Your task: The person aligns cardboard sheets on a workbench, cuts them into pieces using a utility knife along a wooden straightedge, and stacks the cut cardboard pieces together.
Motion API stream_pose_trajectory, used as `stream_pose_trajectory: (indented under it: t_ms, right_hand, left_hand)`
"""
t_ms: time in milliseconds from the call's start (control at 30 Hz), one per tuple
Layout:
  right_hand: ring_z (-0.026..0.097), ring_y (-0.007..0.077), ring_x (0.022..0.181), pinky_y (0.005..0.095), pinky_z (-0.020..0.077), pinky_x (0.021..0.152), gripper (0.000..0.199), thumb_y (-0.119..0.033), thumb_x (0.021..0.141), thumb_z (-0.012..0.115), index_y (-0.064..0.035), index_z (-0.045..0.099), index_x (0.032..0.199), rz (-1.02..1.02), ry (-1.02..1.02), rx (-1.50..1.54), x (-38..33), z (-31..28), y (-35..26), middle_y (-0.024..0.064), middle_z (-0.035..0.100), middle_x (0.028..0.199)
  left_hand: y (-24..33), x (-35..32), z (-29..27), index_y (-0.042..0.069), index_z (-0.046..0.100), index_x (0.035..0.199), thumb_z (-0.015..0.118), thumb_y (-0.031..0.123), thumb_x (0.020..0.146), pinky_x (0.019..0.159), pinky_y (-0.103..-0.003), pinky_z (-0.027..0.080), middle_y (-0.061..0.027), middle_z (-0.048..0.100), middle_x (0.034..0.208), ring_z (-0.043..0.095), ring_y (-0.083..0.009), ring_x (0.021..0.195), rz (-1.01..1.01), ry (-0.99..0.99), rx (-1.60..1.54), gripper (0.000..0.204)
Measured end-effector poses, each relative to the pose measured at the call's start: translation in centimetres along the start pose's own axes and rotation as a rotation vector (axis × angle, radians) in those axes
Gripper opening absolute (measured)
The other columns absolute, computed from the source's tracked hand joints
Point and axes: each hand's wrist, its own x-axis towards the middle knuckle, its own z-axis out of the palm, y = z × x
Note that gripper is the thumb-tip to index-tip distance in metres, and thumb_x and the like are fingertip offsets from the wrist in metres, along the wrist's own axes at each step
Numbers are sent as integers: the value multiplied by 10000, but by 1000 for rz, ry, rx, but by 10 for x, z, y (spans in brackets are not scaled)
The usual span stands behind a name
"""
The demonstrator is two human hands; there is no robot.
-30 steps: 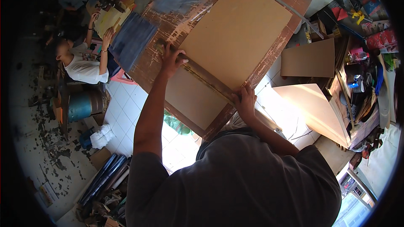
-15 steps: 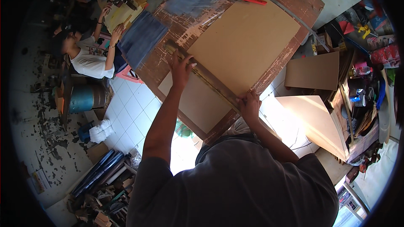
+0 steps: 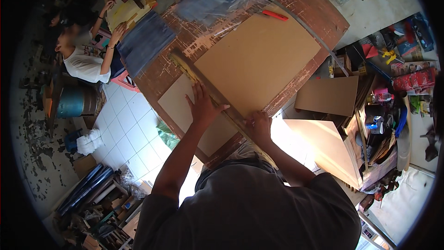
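Note:
A long, worn wooden straightedge [image 3: 187,68] lies slantwise over tan board on the brown table. My left hand [image 3: 205,105] rests on it with fingers spread, the thumb reaching across toward its right side. Close to the table's near edge, my right hand [image 3: 259,127] is closed at the straightedge's right side; its curled fingers hide whatever is in them. A large tan board [image 3: 259,55] extends to the right of the straightedge, and a paler board piece [image 3: 178,99] shows on its left. A red-handled cutter [image 3: 275,15] sits at the large board's far edge.
Dark blue sheets [image 3: 147,41] and a blurred bluish heap [image 3: 217,2] cover the table's far left. A seated person [image 3: 85,62] works beyond. Boards [image 3: 323,146] stand stacked at right beside a cluttered shelf. Rolls and scraps [image 3: 88,190] lie at lower left.
My left hand has slid along the straightedge toward my body. My right hand stays near the same end. The whole view has shifted slightly.

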Motion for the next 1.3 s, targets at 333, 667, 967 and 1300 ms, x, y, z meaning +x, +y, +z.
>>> stream_pose_trajectory:
  t_ms: [333, 667, 967, 1300]
  right_hand:
    - [629, 334, 848, 448, 532, 762, 55, -106, 853, 687, -73, 658, 886, -366, 52, -15, 187, -45, 18, 134, 643, 836]
    - [562, 330, 1249, 490, 503, 1008, 504, -127, 879, 633, -114, 533, 1373, -210, 132, -641, 430, -86, 57, 93, 595, 1349]
    - [621, 350, 1134, 491, 528, 935, 287, -166, 883, 642, -7, 602, 1119, -120, 99, -683, 414, -84, 49, 200, 644, 1159]
    - [364, 45, 467, 241, 335, 390, 456, -538, 1023, 491, -129, 512, 1223, 153, -316, 644, 238, -45, -72, -35, 431, 680]
  left_hand:
    - [1, -4, 2, -87, -36, 1554, 782, 680, 681, 1168, -701, 42, -276, -82, 1645, -51, -384, 1547, -76, -151, 14, 1421]
    - [10, -2, 1, -101, -55, 1544, 800, 600, 724, 1201, -642, 70, -289, -103, 1638, -77, -393, 1542, -91, -201, -5, 1376]
    - [7, -2, -1, -108, -41, 1544, 815, 592, 704, 1209, -624, 74, -291, -96, 1638, -74, -393, 1543, -91, -186, -22, 1389]
    - [3, -2, 5, -115, 12, 1548, 822, 628, 665, 1196, -646, 74, -292, -81, 1641, -64, -394, 1544, -99, -140, -57, 1410]
